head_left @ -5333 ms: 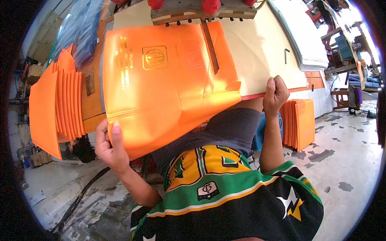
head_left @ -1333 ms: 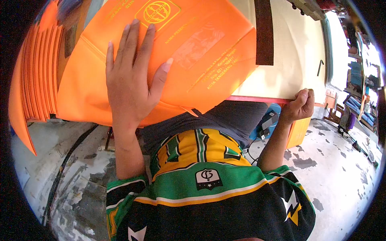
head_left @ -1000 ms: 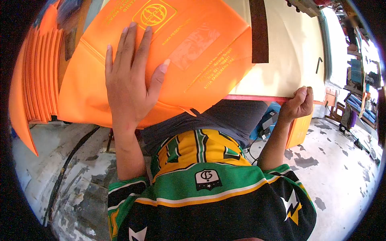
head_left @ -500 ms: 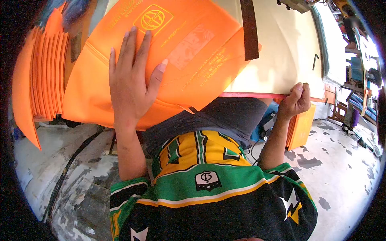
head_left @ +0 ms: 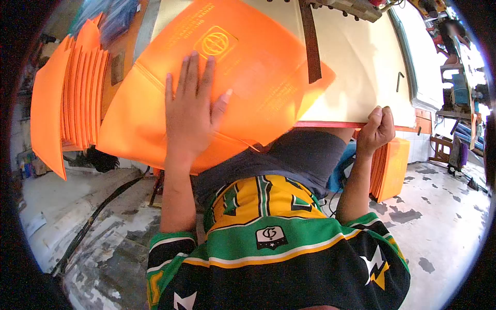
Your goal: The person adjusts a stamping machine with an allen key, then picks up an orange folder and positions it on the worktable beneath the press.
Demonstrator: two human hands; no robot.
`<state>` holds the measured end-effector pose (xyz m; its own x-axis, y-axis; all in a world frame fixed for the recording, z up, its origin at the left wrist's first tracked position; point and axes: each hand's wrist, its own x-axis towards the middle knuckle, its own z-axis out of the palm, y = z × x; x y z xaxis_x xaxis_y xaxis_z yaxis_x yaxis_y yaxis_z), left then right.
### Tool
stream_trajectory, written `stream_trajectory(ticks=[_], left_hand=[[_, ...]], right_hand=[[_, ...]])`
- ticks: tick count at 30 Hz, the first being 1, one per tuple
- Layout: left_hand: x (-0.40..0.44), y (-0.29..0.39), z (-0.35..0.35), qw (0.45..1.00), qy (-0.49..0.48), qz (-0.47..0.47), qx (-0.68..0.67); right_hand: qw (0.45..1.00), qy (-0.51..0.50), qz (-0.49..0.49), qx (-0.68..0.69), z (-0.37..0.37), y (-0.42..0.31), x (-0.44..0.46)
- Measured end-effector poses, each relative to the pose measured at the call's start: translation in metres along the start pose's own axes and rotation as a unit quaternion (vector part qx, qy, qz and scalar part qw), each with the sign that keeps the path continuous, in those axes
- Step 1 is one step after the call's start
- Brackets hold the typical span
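An orange printed cover [head_left: 258,67] with gold lettering and a gold emblem lies slanted across the cream board [head_left: 361,67]. My left hand [head_left: 191,103] rests flat on it, palm down, fingers spread, just below the emblem. My right hand [head_left: 377,129] is closed at the board's red front edge, to the right of the cover; whatever it grips is too hidden to name. A dark strip [head_left: 311,51] hangs down over the cover's right part. The cover's near edge hangs over the board's edge above my lap.
A fanned stack of orange covers [head_left: 82,98] stands at the left. Another orange stack [head_left: 390,168] is on the floor at the right. A hex key [head_left: 399,81] lies on the board. Machine parts [head_left: 356,8] are at the top. A person is in the right background.
Since the earliest frame, my left hand has gone from holding the cover's corner to lying flat on it, and the cover has turned. Lately the view has shifted; my right hand stays closed.
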<state>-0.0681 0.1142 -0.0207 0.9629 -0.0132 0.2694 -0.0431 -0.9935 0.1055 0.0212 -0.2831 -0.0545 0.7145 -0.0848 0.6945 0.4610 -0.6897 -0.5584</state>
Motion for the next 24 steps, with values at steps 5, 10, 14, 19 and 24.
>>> stream_trajectory(ticks=[5,10,14,19,24], left_hand=[[0.003,0.029,0.002,1.0,-0.006,-0.005,-0.009],[0.009,0.035,0.008,1.0,0.001,0.001,-0.011],[0.012,0.037,0.011,1.0,0.005,-0.001,-0.008],[0.023,0.055,0.019,1.0,0.02,-0.011,0.004],[0.038,0.073,0.027,0.999,0.022,-0.036,-0.012]], right_hand=[[0.999,-0.018,0.014,0.034,-0.001,-0.005,0.004],[0.991,-0.109,0.073,0.038,-0.007,-0.019,0.013],[0.987,-0.137,0.084,-0.005,-0.012,-0.051,0.01],[0.967,-0.247,-0.057,-0.04,-0.01,-0.102,0.009],[0.915,-0.361,-0.05,-0.173,0.005,-0.109,-0.001]])
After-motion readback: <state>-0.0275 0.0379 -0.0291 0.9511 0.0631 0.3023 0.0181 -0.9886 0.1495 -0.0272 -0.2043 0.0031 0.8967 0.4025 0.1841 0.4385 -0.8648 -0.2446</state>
